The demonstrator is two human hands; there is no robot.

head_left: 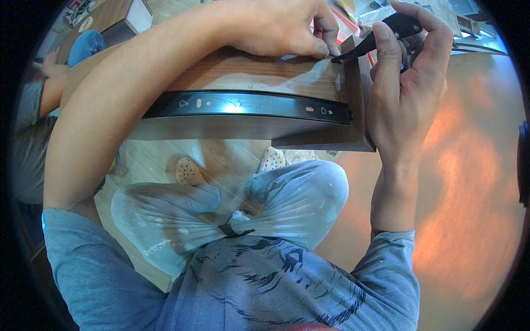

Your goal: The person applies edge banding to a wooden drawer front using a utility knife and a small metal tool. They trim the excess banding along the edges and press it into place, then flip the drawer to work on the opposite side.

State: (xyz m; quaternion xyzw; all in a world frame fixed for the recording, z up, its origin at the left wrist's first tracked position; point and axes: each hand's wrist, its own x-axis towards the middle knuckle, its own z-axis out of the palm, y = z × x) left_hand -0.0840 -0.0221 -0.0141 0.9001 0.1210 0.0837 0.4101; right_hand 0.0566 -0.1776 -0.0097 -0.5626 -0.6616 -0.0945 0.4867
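Fingertips (pixel 326 51) of the left hand (pixel 276 25): bunched and pressed down on the top edge of a brown wooden panel (pixel 248 69), right at its corner. Whether they pinch something small there cannot be made out.

Right hand (pixel 406 83): fingers curled shut around a black-handled tool (pixel 381 36). Handle lies under the thumb and forefinger; the dark tip points left and meets the panel corner just beside the left fingertips. Kind of tool is hard to tell, since the hand covers most of it.

Wooden panel: directly beneath both hands, standing on edge, joined at the right to a short crosspiece (pixel 359 105) that forms the corner. The left end is hidden behind the left forearm.

Black metal slide rail (pixel 248 105): fixed along the panel's face, below the fingers, with screw holes and glare on it.

Lower down, toward the body: crossed legs in pale trousers (pixel 221 209), two perforated beige shoes (pixel 190 171) on a light wooden floor (pixel 149 160), grey printed shirt (pixel 265 287) cut off at the bottom edge.

Far left of the hands: another person, only an arm (pixel 49 83) and a blue-clad knee (pixel 85 47) showing.

Beyond the fingers, at the top edge: blurred clutter, not identifiable.
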